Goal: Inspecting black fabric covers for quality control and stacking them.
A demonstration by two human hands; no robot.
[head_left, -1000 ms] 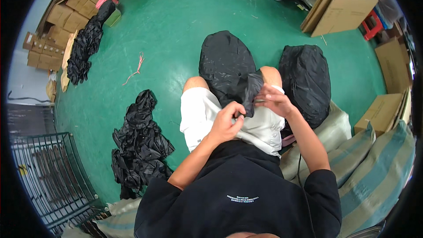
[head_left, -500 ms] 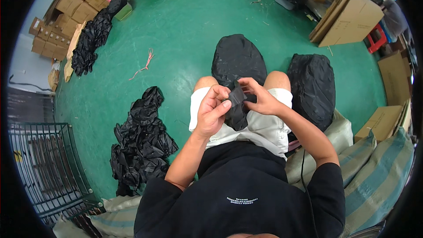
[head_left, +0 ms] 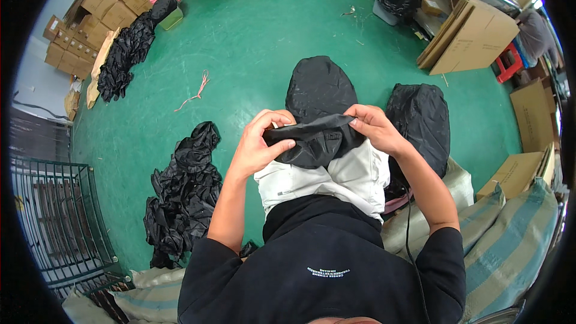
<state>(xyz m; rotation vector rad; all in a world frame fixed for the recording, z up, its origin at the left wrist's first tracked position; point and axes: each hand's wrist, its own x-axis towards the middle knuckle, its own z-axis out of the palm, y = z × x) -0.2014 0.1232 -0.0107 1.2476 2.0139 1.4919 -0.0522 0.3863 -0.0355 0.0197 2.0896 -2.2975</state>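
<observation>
I sit with a filled black bag standing on the green floor between my knees. Its upper flap is folded toward me over my lap. My left hand grips the flap's left end and my right hand pinches its right end, stretching the black plastic between them. A second stuffed black bag stands just right of my right knee.
A heap of empty black bags lies on the floor at my left, another heap farther back left beside stacked cardboard boxes. Flat cartons lean at the back right. A green wire cage stands at left; striped woven sacks at right.
My hands have moved apart along the bag's top, spreading the folded flap wide across my lap, where earlier they were bunched close together at the bag's mouth.
</observation>
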